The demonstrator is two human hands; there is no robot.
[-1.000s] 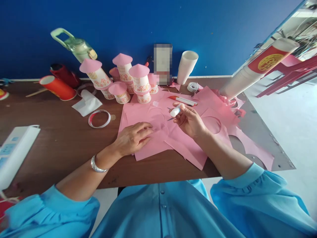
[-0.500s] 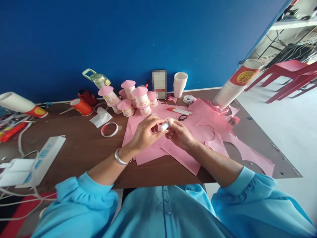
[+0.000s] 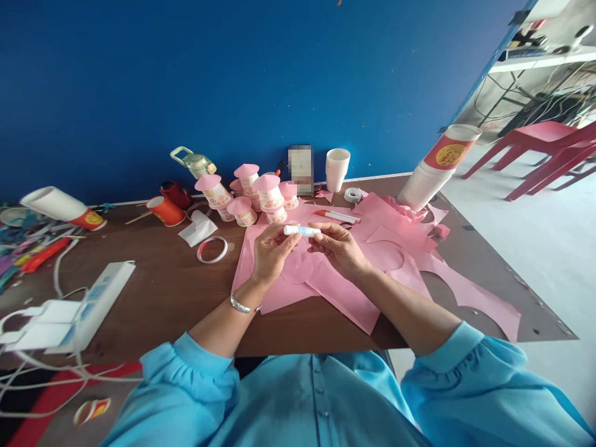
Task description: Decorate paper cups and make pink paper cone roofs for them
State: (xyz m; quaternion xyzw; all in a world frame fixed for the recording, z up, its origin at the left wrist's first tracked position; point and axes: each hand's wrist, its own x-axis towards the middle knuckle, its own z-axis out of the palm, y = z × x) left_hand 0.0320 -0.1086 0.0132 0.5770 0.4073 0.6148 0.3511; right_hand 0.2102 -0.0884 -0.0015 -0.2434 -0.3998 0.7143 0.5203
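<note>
A small white tube with a blue label lies level between my two hands, above the pink paper sheets. My left hand is closed on its left end, thumb and fingers pinching it. At the right end, my right hand grips it between thumb and fingers. Below the hands a round pink paper piece rests on the sheets. Several paper cups with pink cone tops stand just behind, to the left. A red and white marker lies behind my right hand.
Tape rolls, a crumpled tissue, an orange cup and a power strip are on the table. Cup stacks stand by the blue wall and at the right. A phone leans on the wall.
The tube has turned from slanted to level and shows its label. My hands have shifted to its two ends. The view has moved slightly, showing more of the left side.
</note>
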